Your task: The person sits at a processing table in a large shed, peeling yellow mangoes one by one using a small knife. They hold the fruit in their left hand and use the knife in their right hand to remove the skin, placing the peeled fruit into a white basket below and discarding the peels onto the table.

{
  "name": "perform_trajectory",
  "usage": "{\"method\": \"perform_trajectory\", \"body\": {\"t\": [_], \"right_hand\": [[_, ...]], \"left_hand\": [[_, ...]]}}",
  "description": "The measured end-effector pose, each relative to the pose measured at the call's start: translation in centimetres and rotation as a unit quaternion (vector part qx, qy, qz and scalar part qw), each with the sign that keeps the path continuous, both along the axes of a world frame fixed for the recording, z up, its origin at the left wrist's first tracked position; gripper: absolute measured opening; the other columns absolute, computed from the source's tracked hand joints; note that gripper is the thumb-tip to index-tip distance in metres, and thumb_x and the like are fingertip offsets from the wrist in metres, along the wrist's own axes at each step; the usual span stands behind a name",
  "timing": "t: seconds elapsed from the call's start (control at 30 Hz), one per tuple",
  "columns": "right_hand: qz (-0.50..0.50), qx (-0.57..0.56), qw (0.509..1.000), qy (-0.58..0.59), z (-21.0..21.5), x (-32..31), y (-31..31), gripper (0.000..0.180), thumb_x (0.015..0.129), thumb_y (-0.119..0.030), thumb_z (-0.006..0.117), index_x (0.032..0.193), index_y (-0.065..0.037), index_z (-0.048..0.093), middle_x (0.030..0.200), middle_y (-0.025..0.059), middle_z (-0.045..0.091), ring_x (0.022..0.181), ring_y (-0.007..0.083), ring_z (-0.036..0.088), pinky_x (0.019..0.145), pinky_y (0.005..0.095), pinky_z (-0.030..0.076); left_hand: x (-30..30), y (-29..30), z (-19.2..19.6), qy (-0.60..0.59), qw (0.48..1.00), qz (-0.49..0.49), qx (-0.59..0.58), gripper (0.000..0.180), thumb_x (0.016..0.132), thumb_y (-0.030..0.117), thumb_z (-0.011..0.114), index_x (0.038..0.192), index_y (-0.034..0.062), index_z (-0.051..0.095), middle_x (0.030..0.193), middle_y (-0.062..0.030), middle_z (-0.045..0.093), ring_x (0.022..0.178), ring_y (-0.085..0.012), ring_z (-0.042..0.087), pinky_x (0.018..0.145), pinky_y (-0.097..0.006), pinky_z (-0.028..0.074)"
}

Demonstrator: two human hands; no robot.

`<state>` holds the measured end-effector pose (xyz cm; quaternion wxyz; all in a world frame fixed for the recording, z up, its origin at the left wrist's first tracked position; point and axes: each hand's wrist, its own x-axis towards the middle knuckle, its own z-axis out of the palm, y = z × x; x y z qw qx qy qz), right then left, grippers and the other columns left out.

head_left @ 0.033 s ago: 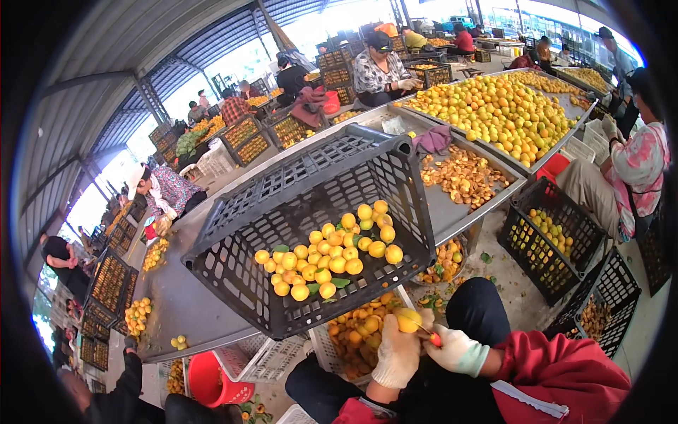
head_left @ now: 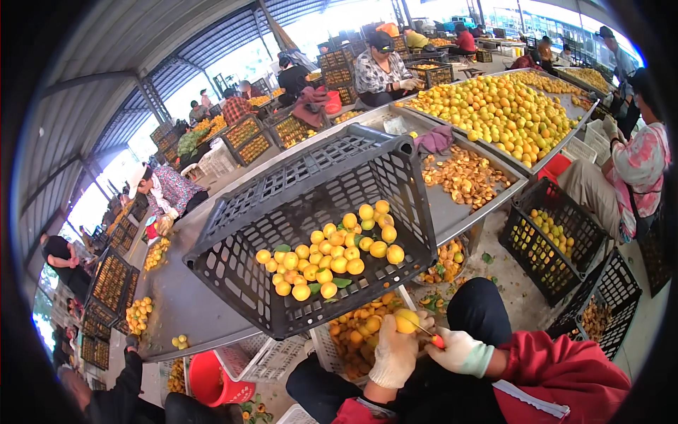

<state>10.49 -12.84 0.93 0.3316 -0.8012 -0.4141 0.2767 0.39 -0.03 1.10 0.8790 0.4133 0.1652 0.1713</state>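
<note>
Gloved in white, my left hand (head_left: 395, 353) is closed around a yellow-orange apricot (head_left: 407, 321), above a light crate (head_left: 326, 352) of cut apricot pieces. My right hand (head_left: 460, 351), in a white glove with a pale green cuff, grips a small knife (head_left: 438, 342) by its red handle. The thin blade points left at the apricot's side; whether it has entered the flesh I cannot tell. Just beyond my hands, a black plastic crate (head_left: 247, 286) lies tilted on its side on the metal table, with whole apricots (head_left: 332, 254) and a few green leaves in it.
A metal table (head_left: 205, 311) runs across, carrying halved apricots (head_left: 466, 177) and a purple cloth (head_left: 434, 139). Whole apricots are heaped (head_left: 501, 113) behind. Black crates (head_left: 544, 233) stand at right, a red bucket (head_left: 212, 381) at lower left. Co-workers sit around, one close at right (head_left: 639, 155).
</note>
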Motion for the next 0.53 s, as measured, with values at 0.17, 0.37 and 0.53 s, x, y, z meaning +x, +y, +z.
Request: {"method": "perform_trajectory", "body": {"t": [0.17,0.37,0.53], "right_hand": [[0.004,0.163,0.981,0.101,4.5,1.8,-1.6,0.036,0.087,-0.031,0.072,0.109,-0.005,0.062,0.094,0.0168,0.069,0.087,0.0283,0.07,0.074,0.0353,0.054],[0.158,0.21,0.962,0.076,2.2,3.3,1.1,0.067,0.081,-0.047,0.073,0.132,-0.008,0.053,0.101,0.0167,0.067,0.09,0.0294,0.068,0.078,0.0338,0.053],[0.095,0.236,0.967,0.025,1.3,1.2,1.2,0.072,0.081,-0.056,0.068,0.132,-0.008,0.051,0.106,0.0202,0.066,0.099,0.0364,0.065,0.082,0.0386,0.053]], "left_hand": [[-2.4,2.3,1.4,-0.012,0.992,-0.125,0.0,0.038,0.1,0.037,0.037,0.107,0.0024,0.052,0.095,-0.0099,0.06,0.073,-0.0213,0.062,0.072,-0.033,0.053],[-2.6,1.5,1.6,0.083,0.976,-0.171,0.101,0.031,0.101,0.027,0.034,0.11,0.0016,0.051,0.079,-0.0052,0.055,0.061,-0.0131,0.053,0.056,-0.026,0.043],[-1.7,-1.5,4.3,0.21,0.964,-0.001,0.166,0.033,0.101,0.033,0.047,0.121,0.0066,0.051,0.082,-0.0058,0.056,0.06,-0.0157,0.058,0.06,-0.027,0.048]]}}
